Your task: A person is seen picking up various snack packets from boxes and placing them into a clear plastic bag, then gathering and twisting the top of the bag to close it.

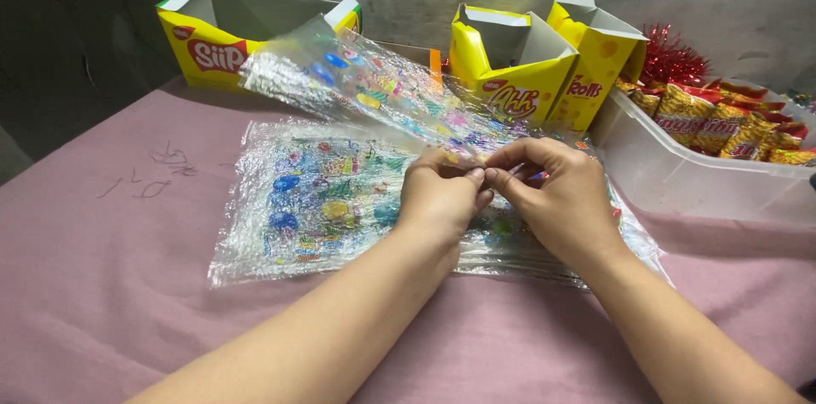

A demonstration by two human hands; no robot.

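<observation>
A stack of clear plastic bags (314, 200) printed with colourful shapes lies on the pink tablecloth (102, 285). One such bag (357, 81) is lifted off the stack and slants up toward the back left. My left hand (438, 192) and my right hand (557, 192) meet at its near edge, thumbs and fingertips pinching the plastic between them. Both forearms come in from the bottom of the head view.
Three open yellow cardboard boxes (217, 39) (510, 64) (599, 56) stand along the back wall. At the right, a translucent plastic tub (680, 175) holds several red-and-yellow snack packets (722, 119), with red tinsel (671, 56) behind. Pen scribbles (161, 170) mark the cloth at left.
</observation>
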